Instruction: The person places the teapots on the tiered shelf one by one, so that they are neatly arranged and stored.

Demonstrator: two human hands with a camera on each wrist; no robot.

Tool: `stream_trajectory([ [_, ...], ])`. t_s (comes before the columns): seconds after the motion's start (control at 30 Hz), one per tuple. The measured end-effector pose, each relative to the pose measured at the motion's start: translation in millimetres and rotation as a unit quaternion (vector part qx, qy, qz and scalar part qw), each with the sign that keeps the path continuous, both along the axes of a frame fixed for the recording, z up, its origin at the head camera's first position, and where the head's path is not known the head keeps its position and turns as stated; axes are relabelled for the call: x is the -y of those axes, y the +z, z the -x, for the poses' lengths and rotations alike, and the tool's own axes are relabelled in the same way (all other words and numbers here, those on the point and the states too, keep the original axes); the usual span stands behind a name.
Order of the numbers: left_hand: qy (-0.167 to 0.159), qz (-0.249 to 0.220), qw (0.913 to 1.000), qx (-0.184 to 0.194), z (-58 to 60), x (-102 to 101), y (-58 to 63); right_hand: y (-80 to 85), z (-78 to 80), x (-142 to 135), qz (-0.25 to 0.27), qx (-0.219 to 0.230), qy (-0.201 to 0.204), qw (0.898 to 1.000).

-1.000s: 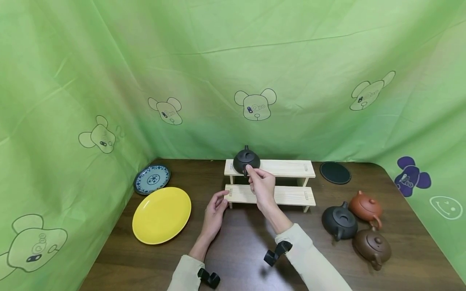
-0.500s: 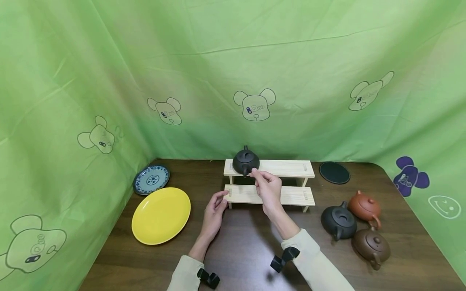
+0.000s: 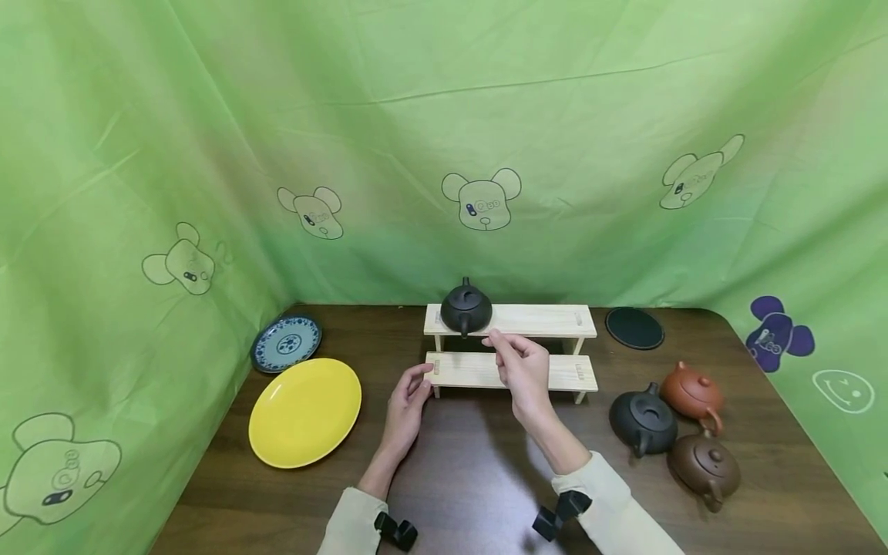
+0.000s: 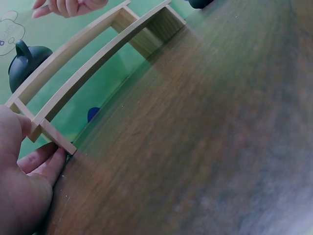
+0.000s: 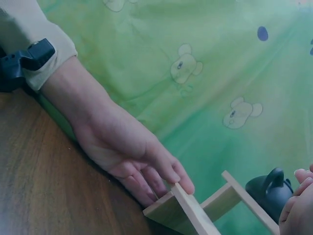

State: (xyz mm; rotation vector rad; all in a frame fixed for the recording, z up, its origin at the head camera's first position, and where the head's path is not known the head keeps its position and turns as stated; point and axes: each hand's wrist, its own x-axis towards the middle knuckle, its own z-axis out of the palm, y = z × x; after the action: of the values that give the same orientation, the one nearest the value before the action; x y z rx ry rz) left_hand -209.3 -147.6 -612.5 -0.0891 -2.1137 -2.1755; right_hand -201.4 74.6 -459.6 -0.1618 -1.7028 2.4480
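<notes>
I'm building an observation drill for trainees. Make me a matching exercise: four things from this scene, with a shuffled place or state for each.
Things
1. Left hand
2. Right hand
3. Yellow plate
4. Brown teapot

Places or states
A. Beside the blue plate
B. Holding nothing, near the black teapot on the shelf
C. Beside the orange teapot
D. Holding one end of the wooden stand

Pairs: 1-D, 2-B, 3-A, 4-C
</notes>
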Motion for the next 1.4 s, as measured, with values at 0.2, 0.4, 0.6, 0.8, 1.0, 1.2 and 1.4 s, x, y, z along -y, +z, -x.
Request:
stream_trajectory([
  [0.2, -0.001, 0.004, 1.0000, -0.006, 0.7, 0, -0.3, -1.3, -10.9, -5, -0.018, -0.007, 0.011, 1.000],
  [0.4, 0.001, 0.010, 0.9999, -0.009, 0.0, 0, -0.6, -1.3, -22.1, -13, -0.029, -0.004, 0.012, 0.999],
  [0.6, 0.005, 0.009, 0.9999, -0.010, 0.3, 0, -2.0, 5.8, -30.9, -24, -0.039, -0.009, 0.002, 0.999],
  [0.8, 0.005, 0.010, 0.9997, -0.021, -0.3, 0, -2.3, 14.1, -39.0, -37, -0.050, -0.024, -0.006, 0.998],
  [1.0, 0.002, 0.014, 0.9987, -0.048, -4.2, 0, 2.5, 19.4, -45.0, -52, -0.061, -0.025, -0.015, 0.998],
  [1.2, 0.009, 0.021, 0.9985, -0.050, -2.0, 0, 0.6, 21.2, -47.2, -67, -0.053, -0.031, -0.021, 0.998],
  [1.4, 0.005, 0.017, 0.9987, -0.047, -0.4, 0, -2.3, 22.5, -50.2, -86, -0.051, -0.033, -0.035, 0.998],
])
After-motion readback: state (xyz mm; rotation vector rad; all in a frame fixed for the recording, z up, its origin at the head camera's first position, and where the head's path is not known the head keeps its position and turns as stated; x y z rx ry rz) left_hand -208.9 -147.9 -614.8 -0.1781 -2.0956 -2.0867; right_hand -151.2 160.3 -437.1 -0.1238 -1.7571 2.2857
